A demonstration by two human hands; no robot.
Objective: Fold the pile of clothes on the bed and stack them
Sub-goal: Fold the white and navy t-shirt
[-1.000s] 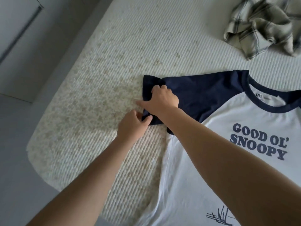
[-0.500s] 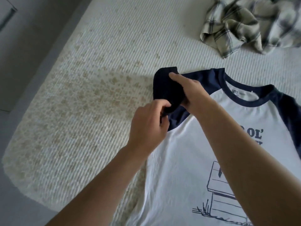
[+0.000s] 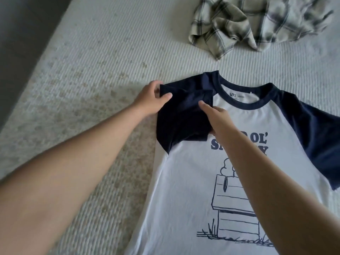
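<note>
A white T-shirt [image 3: 193, 181] with navy sleeves lies front-up on the bed [image 3: 92, 61], its printed chest partly hidden by the person's right forearm. The navy sleeve [image 3: 182, 116] on the shirt's left edge is folded inward over the chest; the left hand [image 3: 151, 98] grips the fold's outer corner between thumb and fingers, and the right hand [image 3: 217, 118] lies on the sleeve with curled fingers pinching its inner edge. Beyond the shirt's collar, well apart from it, sits a crumpled plaid shirt [image 3: 257, 23].
</note>
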